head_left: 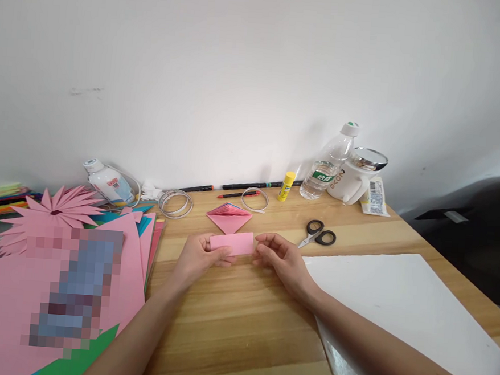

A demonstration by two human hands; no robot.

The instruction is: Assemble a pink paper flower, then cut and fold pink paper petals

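Note:
A folded piece of pink paper, a narrow rectangle, is held above the wooden table by my left hand, thumb in front and fingers behind. Beside the paper's right end is my right hand, its fingers curled loosely and apart, the tips close to the paper's edge. Whether they touch it is hard to see. Just beyond lies a stack of folded pink paper, shaped like a diamond. Black-handled scissors lie to the right of my right hand.
At the left are coloured sheets, pink paper stars and a tipped white bottle. Along the wall stand a glue stick, a water bottle and a mug. A white board covers the right side.

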